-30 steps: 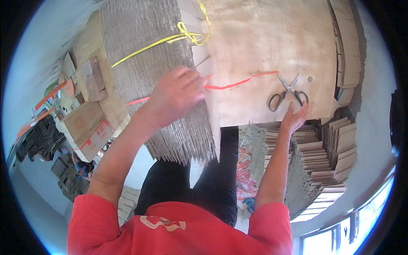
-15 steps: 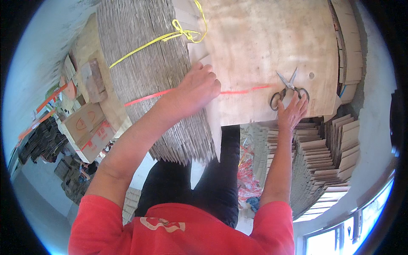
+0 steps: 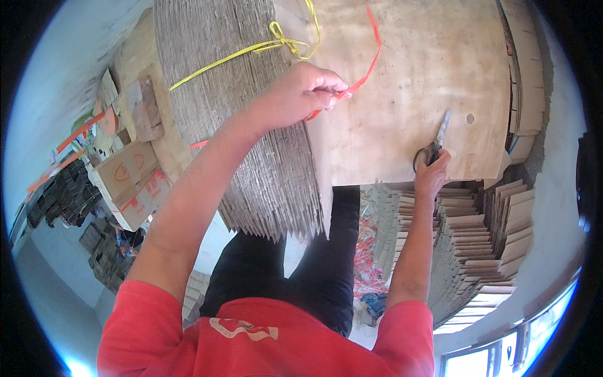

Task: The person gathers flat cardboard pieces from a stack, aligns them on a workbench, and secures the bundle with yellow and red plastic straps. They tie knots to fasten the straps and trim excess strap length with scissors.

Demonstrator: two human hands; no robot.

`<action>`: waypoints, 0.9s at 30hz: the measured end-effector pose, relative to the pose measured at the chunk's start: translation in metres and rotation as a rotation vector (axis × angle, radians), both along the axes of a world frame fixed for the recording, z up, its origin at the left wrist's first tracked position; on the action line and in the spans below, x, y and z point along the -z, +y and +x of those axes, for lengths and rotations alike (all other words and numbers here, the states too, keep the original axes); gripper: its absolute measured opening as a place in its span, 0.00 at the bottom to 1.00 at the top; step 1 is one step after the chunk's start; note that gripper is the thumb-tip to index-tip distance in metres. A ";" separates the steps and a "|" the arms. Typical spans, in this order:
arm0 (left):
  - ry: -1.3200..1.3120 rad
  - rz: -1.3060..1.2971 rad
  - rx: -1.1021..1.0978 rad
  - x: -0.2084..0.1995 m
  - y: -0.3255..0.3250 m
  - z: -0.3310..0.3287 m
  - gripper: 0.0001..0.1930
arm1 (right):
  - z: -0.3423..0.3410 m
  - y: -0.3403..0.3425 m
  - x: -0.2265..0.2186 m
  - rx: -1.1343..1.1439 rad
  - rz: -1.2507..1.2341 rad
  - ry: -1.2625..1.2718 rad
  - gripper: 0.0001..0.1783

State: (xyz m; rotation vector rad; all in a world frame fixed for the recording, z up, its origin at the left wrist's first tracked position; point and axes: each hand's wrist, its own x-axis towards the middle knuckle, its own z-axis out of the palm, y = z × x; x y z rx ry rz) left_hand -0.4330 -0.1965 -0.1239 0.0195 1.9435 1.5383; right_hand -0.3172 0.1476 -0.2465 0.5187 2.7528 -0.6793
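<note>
My left hand [image 3: 306,94] pinches a red plastic strap [image 3: 372,60] at the right side of a thick stack of cardboard sheets [image 3: 220,75]. The strap's loose end curves up and away over the wooden tabletop [image 3: 402,107]. A yellow strap [image 3: 229,58], knotted with a loop, runs across the stack farther off. On the right, my right hand [image 3: 432,176] is closed round the handles of a pair of scissors [image 3: 434,141]. Their blades are together and point away from me over the wood. My left hand and forearm cover part of the red strap.
Rows of stacked cardboard [image 3: 465,232] stand below the table's near right edge. Cardboard boxes [image 3: 129,182] and a brick [image 3: 144,108] lie to the left. A heap of red plastic scraps [image 3: 369,251] is beside my legs.
My left hand has lifted the red strap, which lay straight across the wood. My right hand has taken hold of the scissors, and their spread blades have come together.
</note>
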 end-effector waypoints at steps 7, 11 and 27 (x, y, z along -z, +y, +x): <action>-0.260 -0.039 0.022 -0.019 0.005 -0.029 0.06 | -0.008 -0.057 -0.055 0.473 -1.187 -0.240 0.29; -0.180 0.004 0.052 -0.015 0.016 -0.041 0.06 | -0.001 -0.105 -0.077 0.187 -1.176 -0.450 0.35; -0.188 0.008 0.083 -0.015 0.027 -0.036 0.05 | -0.031 -0.167 -0.094 -0.251 -1.074 -0.372 0.37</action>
